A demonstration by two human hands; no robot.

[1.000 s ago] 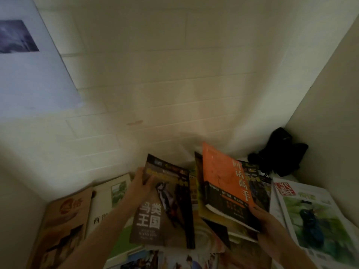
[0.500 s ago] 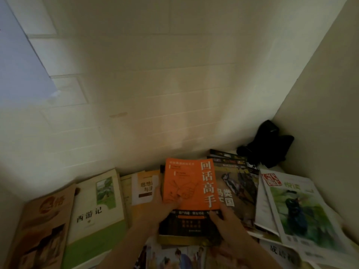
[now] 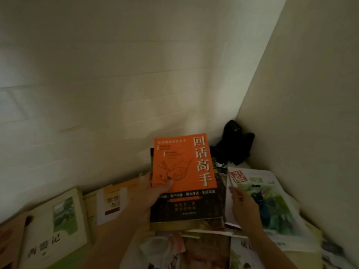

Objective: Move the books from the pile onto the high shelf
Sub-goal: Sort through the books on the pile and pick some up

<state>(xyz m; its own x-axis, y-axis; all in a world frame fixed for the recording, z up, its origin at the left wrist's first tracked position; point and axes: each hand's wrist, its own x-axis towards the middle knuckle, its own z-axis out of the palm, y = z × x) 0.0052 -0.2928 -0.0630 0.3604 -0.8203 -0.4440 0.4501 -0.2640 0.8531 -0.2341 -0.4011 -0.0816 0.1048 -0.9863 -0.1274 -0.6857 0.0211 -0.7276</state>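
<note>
While the orange book (image 3: pixel 183 164) is pinched in the left hand (image 3: pixel 153 191), the right hand (image 3: pixel 243 205), relaxed, holds nothing; placement is judged underway, release next.

Book (image 3: pixel 182 166) atop pile (image 3: pixel 204 226), magazine (image 3: pixel 272 202) right

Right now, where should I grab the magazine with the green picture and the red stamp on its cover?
Probably by its left long edge, coming from the left. The green-picture magazine lies flat, its right side near the side wall, and the right hand already reaches that edge. It looks thin and floppy, so slide fingers underneath.
</note>
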